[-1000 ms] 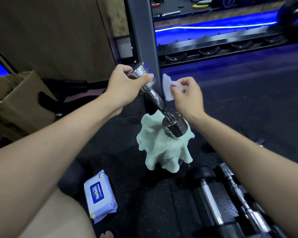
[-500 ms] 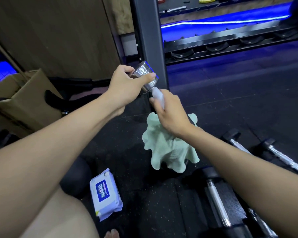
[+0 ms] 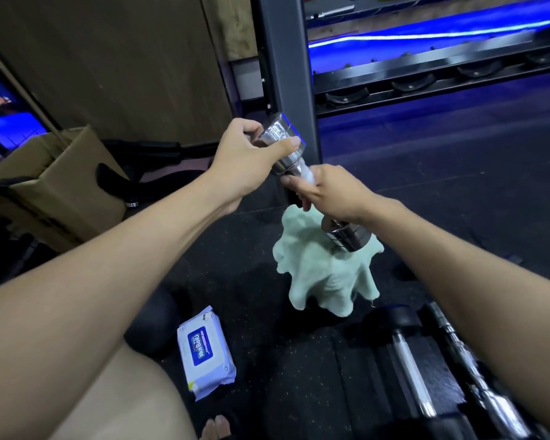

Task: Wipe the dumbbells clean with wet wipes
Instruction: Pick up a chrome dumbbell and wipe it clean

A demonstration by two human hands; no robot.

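Dumbbell: a chrome dumbbell (image 3: 346, 233) is held tilted in mid-air above the dark gym floor (image 3: 458, 192), its upper head toward a grey steel post (image 3: 286, 58), its lower head resting against a pale green towel (image 3: 327, 274).
Left hand: the left hand (image 3: 245, 154) grips the upper chrome head, thumb across its side and fingers curled over the top.
Right hand: the right hand (image 3: 331, 188) is wrapped round the bar between the two heads, clasping a white wet wipe (image 3: 307, 174) against the metal just below the upper head.
Towel: it stands bunched on the floor directly under the dumbbell.
Wipes pack: a white and blue pack of wipes (image 3: 205, 350) lies flat on the floor, near the person's knee.
More weights: dark-headed dumbbells (image 3: 410, 360) with chrome bars lie on the floor at lower right.
Background: a cardboard box (image 3: 54, 185) sits at left; a black rack (image 3: 442, 77) glows under blue light.
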